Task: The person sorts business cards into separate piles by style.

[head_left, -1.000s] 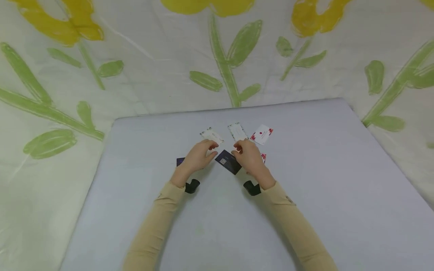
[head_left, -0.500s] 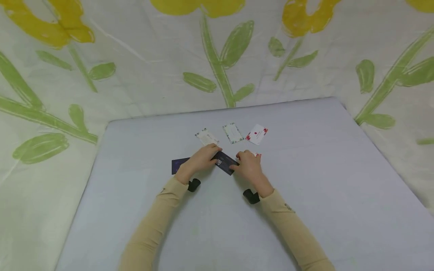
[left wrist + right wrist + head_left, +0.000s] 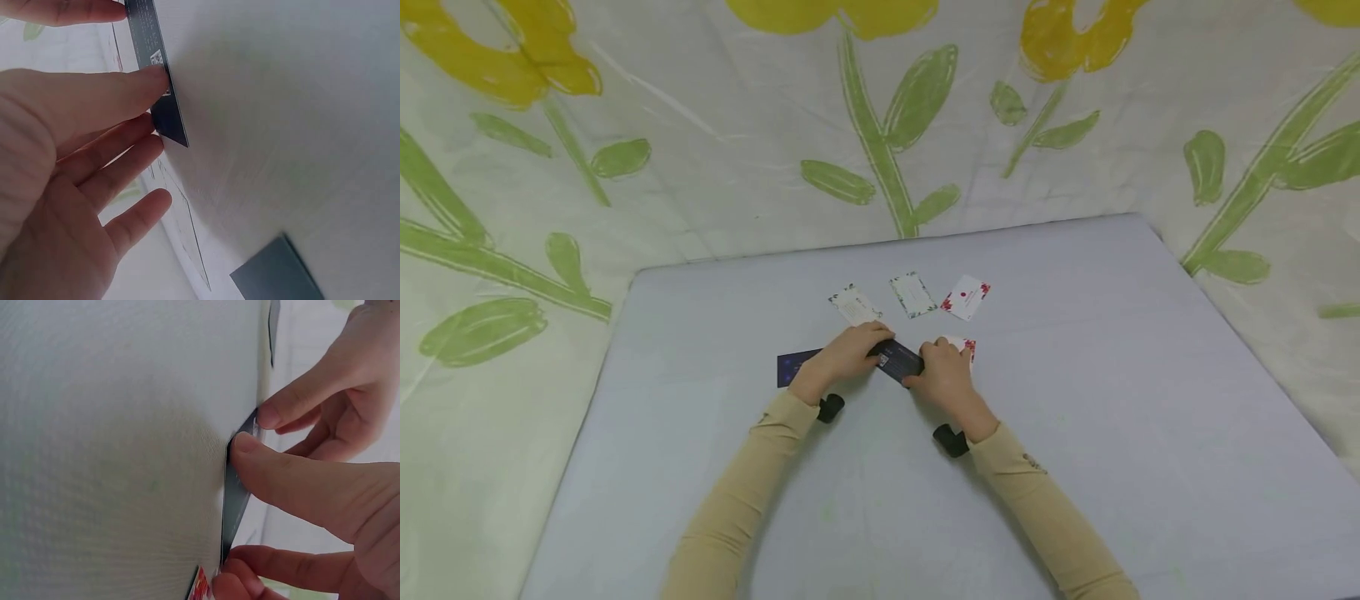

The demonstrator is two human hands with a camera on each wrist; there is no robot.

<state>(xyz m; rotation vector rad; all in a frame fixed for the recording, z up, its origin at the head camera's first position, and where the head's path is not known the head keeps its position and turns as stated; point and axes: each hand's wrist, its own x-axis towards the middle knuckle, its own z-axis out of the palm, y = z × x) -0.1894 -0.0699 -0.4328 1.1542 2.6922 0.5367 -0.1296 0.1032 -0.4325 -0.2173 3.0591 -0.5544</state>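
A dark business card (image 3: pixel 901 362) with a QR code lies between my two hands near the middle of the table. My left hand (image 3: pixel 847 353) pinches its left end; in the left wrist view the thumb (image 3: pixel 147 84) presses beside the QR code, fingers at the far edge. My right hand (image 3: pixel 945 375) grips the other end, its thumb (image 3: pixel 250 450) on the near edge and fingertips at the far edge. Left of my left hand lies a dark blue card (image 3: pixel 793 367), partly covered by that hand. Behind my right hand, a red-flowered white card (image 3: pixel 964 343) is half hidden.
Farther back on the pale table (image 3: pixel 1075 375) lie a leaf-bordered cream card (image 3: pixel 855 304), a green-bordered white card (image 3: pixel 913 294) and a white card with red flowers (image 3: pixel 966 297). Black wrist devices (image 3: pixel 951 440) hang under both wrists. A flower-painted sheet (image 3: pixel 715 167) stands behind the table.
Both hands have closed in on the dark card's ends, the left reaching it from the left, the right moving slightly down onto its edge. The other cards have stayed put.
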